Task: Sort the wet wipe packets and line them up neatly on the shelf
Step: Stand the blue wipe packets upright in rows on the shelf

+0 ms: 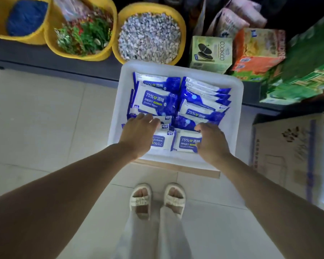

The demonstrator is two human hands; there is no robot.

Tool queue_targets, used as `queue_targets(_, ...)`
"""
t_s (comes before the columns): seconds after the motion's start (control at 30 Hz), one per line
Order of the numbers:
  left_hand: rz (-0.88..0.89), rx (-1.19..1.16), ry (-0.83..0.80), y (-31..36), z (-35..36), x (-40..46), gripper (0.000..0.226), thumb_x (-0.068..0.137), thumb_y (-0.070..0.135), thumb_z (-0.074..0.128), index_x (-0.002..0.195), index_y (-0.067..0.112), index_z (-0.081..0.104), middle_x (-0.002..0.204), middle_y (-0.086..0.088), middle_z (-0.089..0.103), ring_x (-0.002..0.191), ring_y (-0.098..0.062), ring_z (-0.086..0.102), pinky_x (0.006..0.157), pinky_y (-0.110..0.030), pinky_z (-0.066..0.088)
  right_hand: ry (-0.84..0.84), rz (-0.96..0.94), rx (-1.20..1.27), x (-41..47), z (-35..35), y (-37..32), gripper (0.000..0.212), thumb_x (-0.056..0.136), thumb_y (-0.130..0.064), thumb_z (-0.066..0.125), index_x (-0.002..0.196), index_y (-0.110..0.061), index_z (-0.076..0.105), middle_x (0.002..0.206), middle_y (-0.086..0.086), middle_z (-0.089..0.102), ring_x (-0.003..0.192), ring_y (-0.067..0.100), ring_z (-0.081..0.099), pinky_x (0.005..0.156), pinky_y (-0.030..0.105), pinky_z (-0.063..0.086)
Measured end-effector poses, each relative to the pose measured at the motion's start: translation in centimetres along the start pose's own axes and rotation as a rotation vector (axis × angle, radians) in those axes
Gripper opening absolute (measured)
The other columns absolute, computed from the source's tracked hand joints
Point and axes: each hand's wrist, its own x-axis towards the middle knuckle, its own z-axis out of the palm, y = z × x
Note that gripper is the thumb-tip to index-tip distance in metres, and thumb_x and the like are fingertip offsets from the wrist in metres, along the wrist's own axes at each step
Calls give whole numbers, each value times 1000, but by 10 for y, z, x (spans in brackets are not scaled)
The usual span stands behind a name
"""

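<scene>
A white plastic bin (pixel 234 116) holds several blue-and-white alcohol wipe packets (pixel 153 99), lying in two rough columns and overlapping. My left hand (pixel 138 133) reaches into the bin's near left side, its fingers curled over the edge of a packet lying upside down (pixel 161 142). My right hand (pixel 212 141) is at the near right, with thumb and fingers around the right edge of a front-facing packet (pixel 187 142). Parts of both packets are hidden under the hands.
Three yellow tubs (pixel 181 28) of blue grit, green plants and pebbles stand on a dark low shelf (pixel 45 58) behind the bin. Cookie boxes (pixel 211 53) and green cartons (pixel 307 71) are at the right. A cardboard box (pixel 281 146) stands on the floor at the right.
</scene>
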Motion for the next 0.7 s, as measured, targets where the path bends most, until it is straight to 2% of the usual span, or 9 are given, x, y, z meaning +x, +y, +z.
queue_targets(0.07,14,17,-5,-1,4,6,39,87,24,63,123,18,51,119,-3,54,112,-22,48,92,-34,41,33,-12,-111,10,9,4,48,79,-15,70,123,-13,49,125,6,54,117,23,48,97,33,38)
queue_targets(0.2,67,29,-70,1,10,12,30,90,31,60,117,18,57,113,-1,55,108,-21,49,79,-30,40,56,-39,-363,17,22,5,31,85,-26,63,114,-15,56,115,7,55,111,25,48,91,35,36)
queue_targets(0.27,66,-10,-68,2,12,12,29,91,29,58,118,18,56,114,1,57,108,-19,51,78,-31,42,60,-69,-390,18,29,7,28,87,-29,61,111,-15,57,113,6,56,109,24,49,90,34,37)
queue_targets(0.4,20,-82,-103,-3,5,9,28,93,24,55,120,19,53,113,0,61,103,-23,57,72,-31,43,-33,-72,-244,11,25,9,33,88,-29,62,115,-14,50,120,5,59,108,22,57,90,32,43)
queue_targets(0.47,-24,-137,-111,-6,-7,6,26,93,22,53,118,18,48,111,-3,62,97,-25,58,68,-30,40,-52,-25,-160,3,9,7,41,89,-32,63,121,-13,46,124,8,57,109,23,58,84,32,46)
queue_targets(0.53,-76,-214,-79,-9,-24,1,22,92,18,53,112,16,44,107,-6,61,87,-26,55,66,-30,37,-22,38,-107,-7,-13,6,39,90,-30,60,122,-12,45,121,11,56,105,28,58,75,30,42)
queue_targets(0.6,-126,-301,-25,-10,-47,-6,28,90,12,53,114,17,40,99,-8,61,82,-29,55,64,-32,40,44,105,-45,-16,-40,3,33,91,-27,56,119,-12,46,114,13,58,101,33,57,71,28,37)
queue_targets(0.7,-157,-468,13,-9,-95,-19,52,87,6,52,131,24,31,74,-6,52,71,-30,55,61,-35,45,132,120,90,-34,-89,-5,30,88,-26,59,113,-12,50,105,12,61,97,34,59,72,32,43)
